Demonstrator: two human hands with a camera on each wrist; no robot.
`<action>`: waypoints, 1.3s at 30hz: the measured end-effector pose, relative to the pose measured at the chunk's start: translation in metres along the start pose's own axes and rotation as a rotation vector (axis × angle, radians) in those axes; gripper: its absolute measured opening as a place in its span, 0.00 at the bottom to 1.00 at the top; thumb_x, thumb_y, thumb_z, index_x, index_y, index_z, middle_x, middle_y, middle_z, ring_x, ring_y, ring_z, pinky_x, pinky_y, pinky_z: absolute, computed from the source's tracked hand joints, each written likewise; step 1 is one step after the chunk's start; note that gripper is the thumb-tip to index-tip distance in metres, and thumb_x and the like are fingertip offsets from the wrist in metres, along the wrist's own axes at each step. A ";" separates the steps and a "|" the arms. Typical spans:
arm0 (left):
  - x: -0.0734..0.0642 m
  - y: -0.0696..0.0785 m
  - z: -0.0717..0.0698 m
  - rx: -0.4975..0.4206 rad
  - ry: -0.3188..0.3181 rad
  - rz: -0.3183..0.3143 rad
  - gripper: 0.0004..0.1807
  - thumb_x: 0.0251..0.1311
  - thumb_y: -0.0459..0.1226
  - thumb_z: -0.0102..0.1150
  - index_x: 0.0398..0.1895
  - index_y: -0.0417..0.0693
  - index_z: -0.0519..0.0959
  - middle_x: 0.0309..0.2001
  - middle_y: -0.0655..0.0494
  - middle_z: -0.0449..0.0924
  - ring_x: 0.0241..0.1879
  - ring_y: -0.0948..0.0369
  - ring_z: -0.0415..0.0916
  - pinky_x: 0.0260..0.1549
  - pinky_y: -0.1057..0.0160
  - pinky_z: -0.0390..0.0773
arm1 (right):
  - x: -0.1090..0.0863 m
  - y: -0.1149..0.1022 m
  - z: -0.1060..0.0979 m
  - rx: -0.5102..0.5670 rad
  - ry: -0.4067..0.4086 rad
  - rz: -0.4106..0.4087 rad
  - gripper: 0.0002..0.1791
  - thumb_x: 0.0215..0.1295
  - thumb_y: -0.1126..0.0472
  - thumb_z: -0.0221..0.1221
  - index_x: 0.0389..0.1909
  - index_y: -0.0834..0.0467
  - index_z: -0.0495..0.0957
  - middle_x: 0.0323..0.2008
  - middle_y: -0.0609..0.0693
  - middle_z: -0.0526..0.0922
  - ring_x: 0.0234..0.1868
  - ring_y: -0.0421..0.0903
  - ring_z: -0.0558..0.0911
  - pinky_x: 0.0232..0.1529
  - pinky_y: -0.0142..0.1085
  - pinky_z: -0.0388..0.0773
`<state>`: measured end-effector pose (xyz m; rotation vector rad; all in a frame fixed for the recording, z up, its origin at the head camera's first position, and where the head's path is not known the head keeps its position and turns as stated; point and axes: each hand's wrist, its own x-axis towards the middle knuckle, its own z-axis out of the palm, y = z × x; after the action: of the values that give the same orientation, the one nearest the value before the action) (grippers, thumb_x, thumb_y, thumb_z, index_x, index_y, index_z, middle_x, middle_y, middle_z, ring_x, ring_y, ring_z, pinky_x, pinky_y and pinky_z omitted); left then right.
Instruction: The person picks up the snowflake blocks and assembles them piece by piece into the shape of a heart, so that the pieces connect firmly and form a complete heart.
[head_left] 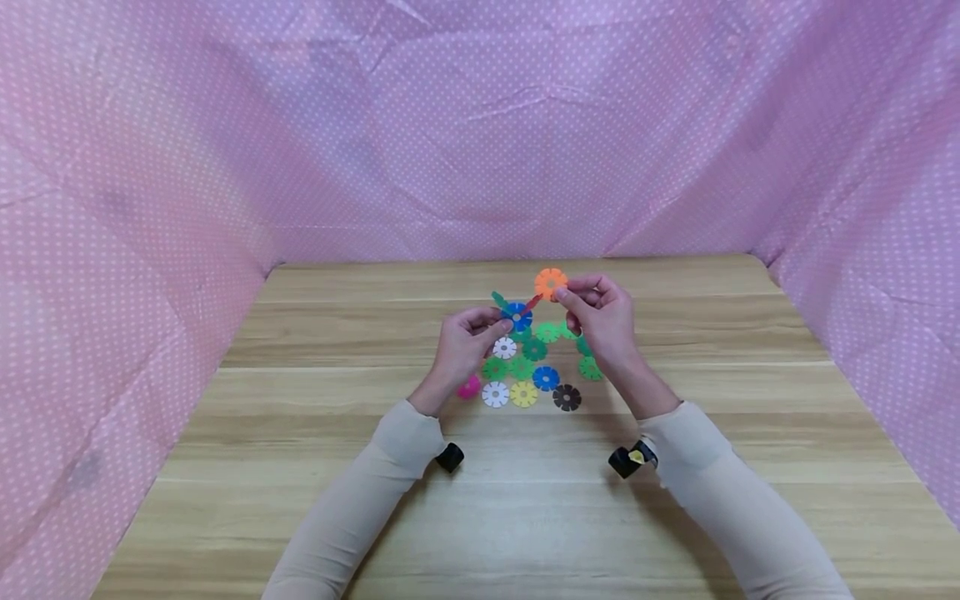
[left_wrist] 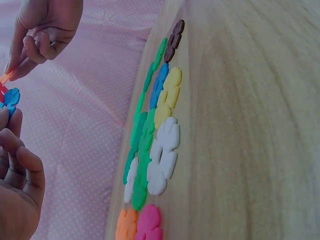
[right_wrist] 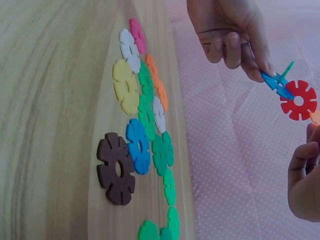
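Observation:
Above the table, my left hand (head_left: 463, 346) pinches a blue notched flower-shaped disc (head_left: 525, 320) between thumb and fingers. A green disc (head_left: 498, 300) and a red disc (right_wrist: 300, 87) are slotted into the blue one, jutting out at angles. My right hand (head_left: 609, 323) holds an orange disc (head_left: 543, 288) by its edge with thumb and forefinger. The orange disc meets the red disc's outer edge; in the right wrist view my fingers hide most of it.
Loose notched discs lie below the hands on the wooden table (head_left: 315, 433): several greens, whites, a pink one (head_left: 468, 387), a yellow one (head_left: 517, 401), a blue one (head_left: 539, 383), a brown one (head_left: 560, 403) and an orange one (left_wrist: 126, 225). Pink dotted cloth (head_left: 480, 150) hangs around the table.

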<state>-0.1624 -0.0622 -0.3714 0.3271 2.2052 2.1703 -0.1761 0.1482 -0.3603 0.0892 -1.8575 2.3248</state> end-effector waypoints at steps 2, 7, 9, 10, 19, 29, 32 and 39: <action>0.003 -0.004 0.000 0.009 -0.005 0.004 0.09 0.66 0.29 0.63 0.44 0.29 0.82 0.33 0.42 0.84 0.19 0.59 0.66 0.17 0.71 0.68 | 0.000 0.001 0.000 -0.008 -0.010 -0.004 0.13 0.65 0.69 0.66 0.45 0.71 0.75 0.30 0.47 0.88 0.16 0.39 0.72 0.18 0.26 0.71; 0.012 -0.021 -0.002 0.001 -0.002 0.004 0.10 0.66 0.29 0.63 0.45 0.28 0.82 0.33 0.45 0.84 0.20 0.57 0.66 0.16 0.71 0.67 | 0.000 0.002 0.000 -0.007 -0.036 -0.015 0.14 0.65 0.70 0.65 0.46 0.73 0.73 0.30 0.46 0.88 0.17 0.38 0.72 0.17 0.26 0.70; 0.013 -0.025 -0.003 -0.001 0.003 0.014 0.10 0.66 0.30 0.64 0.45 0.30 0.83 0.31 0.50 0.84 0.20 0.57 0.66 0.16 0.71 0.68 | 0.000 0.002 0.000 -0.013 -0.042 -0.017 0.11 0.65 0.69 0.66 0.44 0.69 0.75 0.30 0.46 0.87 0.17 0.38 0.73 0.17 0.26 0.70; 0.013 -0.026 -0.003 0.001 0.005 0.020 0.10 0.65 0.31 0.65 0.44 0.31 0.83 0.31 0.52 0.84 0.20 0.58 0.67 0.16 0.71 0.68 | 0.000 0.002 0.000 -0.017 -0.046 -0.019 0.10 0.66 0.69 0.65 0.43 0.68 0.76 0.30 0.46 0.87 0.17 0.38 0.73 0.18 0.26 0.70; 0.012 -0.028 -0.003 0.009 0.005 0.084 0.09 0.64 0.33 0.67 0.39 0.32 0.84 0.28 0.54 0.83 0.19 0.63 0.67 0.16 0.71 0.68 | -0.001 0.002 0.000 -0.015 -0.032 -0.028 0.07 0.65 0.71 0.66 0.42 0.63 0.79 0.31 0.47 0.88 0.18 0.38 0.74 0.19 0.25 0.72; 0.012 -0.029 -0.004 0.047 0.021 0.084 0.06 0.63 0.32 0.68 0.35 0.35 0.85 0.27 0.50 0.82 0.20 0.62 0.68 0.17 0.70 0.68 | -0.002 0.004 -0.001 -0.039 -0.009 -0.021 0.06 0.63 0.72 0.66 0.38 0.64 0.79 0.29 0.47 0.87 0.17 0.37 0.71 0.18 0.25 0.69; 0.012 -0.030 -0.004 0.059 0.020 0.073 0.05 0.63 0.32 0.68 0.35 0.36 0.85 0.28 0.47 0.82 0.20 0.63 0.68 0.18 0.70 0.68 | -0.002 0.005 -0.002 -0.039 -0.021 -0.010 0.05 0.64 0.72 0.66 0.36 0.63 0.79 0.29 0.47 0.87 0.16 0.37 0.70 0.17 0.24 0.68; 0.012 -0.032 -0.005 0.067 0.005 0.117 0.06 0.63 0.32 0.68 0.35 0.35 0.85 0.25 0.53 0.81 0.20 0.64 0.67 0.18 0.70 0.67 | -0.001 0.005 -0.003 -0.018 -0.047 0.013 0.06 0.65 0.73 0.64 0.35 0.61 0.79 0.28 0.47 0.88 0.17 0.36 0.69 0.18 0.25 0.65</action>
<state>-0.1791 -0.0652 -0.4017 0.4648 2.3218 2.1582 -0.1758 0.1503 -0.3658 0.1318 -1.9058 2.3336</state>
